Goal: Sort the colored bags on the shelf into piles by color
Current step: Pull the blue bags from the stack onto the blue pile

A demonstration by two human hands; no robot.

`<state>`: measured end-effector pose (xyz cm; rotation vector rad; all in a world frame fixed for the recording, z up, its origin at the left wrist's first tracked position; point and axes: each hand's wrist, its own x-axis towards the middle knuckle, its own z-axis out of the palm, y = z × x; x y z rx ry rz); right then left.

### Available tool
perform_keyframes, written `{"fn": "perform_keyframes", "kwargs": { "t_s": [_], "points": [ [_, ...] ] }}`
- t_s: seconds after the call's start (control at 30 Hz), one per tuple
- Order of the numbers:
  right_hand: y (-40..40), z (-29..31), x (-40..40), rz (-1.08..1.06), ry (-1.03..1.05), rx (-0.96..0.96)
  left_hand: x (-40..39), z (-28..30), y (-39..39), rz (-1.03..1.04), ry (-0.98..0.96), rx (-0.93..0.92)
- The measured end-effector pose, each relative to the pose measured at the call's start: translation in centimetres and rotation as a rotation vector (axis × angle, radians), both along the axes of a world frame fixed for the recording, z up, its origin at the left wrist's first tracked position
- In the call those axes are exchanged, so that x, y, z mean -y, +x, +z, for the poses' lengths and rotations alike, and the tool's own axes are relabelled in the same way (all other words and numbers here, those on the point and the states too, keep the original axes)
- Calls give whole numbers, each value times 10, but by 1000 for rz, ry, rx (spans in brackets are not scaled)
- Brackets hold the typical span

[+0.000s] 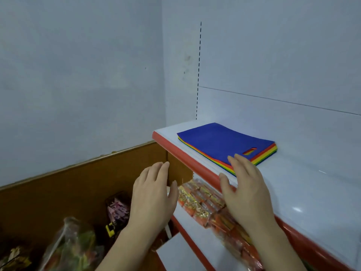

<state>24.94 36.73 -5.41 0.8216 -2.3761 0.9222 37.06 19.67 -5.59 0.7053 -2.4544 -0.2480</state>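
Blue on top: I see one stack of bags (226, 142) (red, orange, yellow and green edges show beneath; the number of bags cannot be told) lying flat on the upper shelf (304, 184), which is white with a red front lip. Two hands are raised, palms down. The left hand (151, 196), fingers straight and together, hovers left of the shelf, apart from it. The right hand (247, 190), fingers relaxed and holding nothing, reaches over the lip, fingertips at the stack's near corner. One lower shelf (187, 255) carries foil-wrapped packets (205, 202).
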Motion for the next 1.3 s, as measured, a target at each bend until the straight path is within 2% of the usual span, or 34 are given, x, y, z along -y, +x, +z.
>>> {"fn": "perform_keyframes", "kwargs": {
  "t_s": [0.33,0.57,0.67,0.83,0.97,1.17,1.3],
  "points": [
    [-100,11,58,-254,38,-7,105,-2,-156,-261,-89,-102],
    [-124,17,70,-585,156,77,153,-11,-258,-505,-75,-73],
    [-121,23,77,-739,198,158,169,-8,-289,-545,-101,-71],
    [-109,15,86,-993,211,323,189,-8,-315,-539,-108,49],
    [-104,6,91,-1072,62,424,194,-10,-324,-624,-36,92],
    [-103,4,97,-1134,-35,340,198,-7,-333,-638,-66,104],
    [-104,1,100,-1179,-28,268,198,-7,-332,-646,-90,42]
  ]
}}
